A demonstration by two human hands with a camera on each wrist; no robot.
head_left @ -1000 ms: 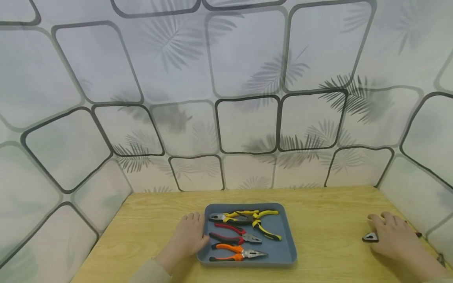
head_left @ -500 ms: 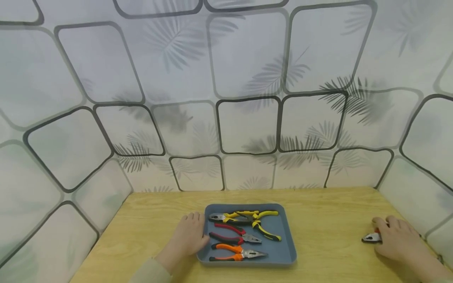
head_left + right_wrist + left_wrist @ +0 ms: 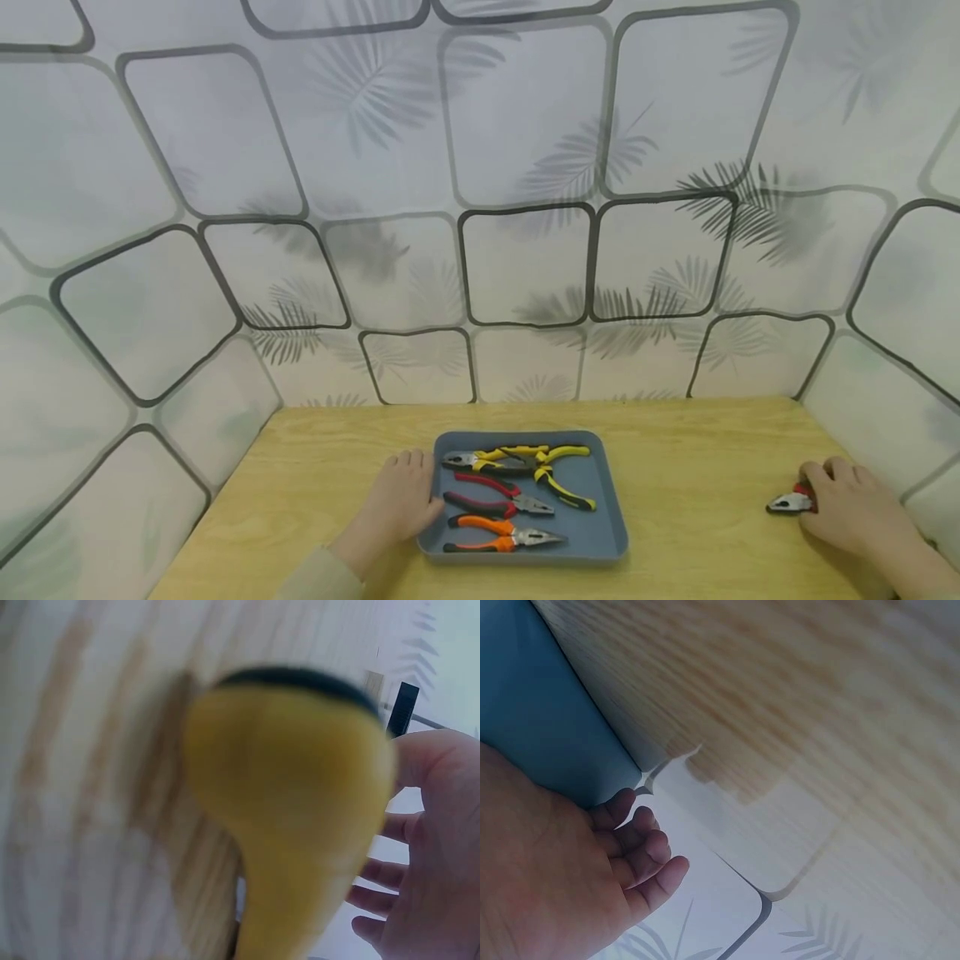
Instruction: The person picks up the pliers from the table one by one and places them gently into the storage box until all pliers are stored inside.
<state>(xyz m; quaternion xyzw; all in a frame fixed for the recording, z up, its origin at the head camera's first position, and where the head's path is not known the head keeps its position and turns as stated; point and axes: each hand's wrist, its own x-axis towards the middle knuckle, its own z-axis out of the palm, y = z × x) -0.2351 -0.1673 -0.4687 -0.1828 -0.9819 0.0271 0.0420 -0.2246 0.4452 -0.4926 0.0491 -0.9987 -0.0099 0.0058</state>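
Fingers [image 3: 816, 472] of R hand [image 3: 858, 512] bent over red-handled pliers [image 3: 791, 503] on table [image 3: 697, 483], far R; gripped or not, can't tell. L hand [image 3: 403, 500] touches tray [image 3: 592, 533], fingers loosely curved. Head view only: orange pliers [image 3: 504, 544] etc. in tray. R wrist view only: blurred yellow shape [image 3: 292, 765] w/ dark edge.
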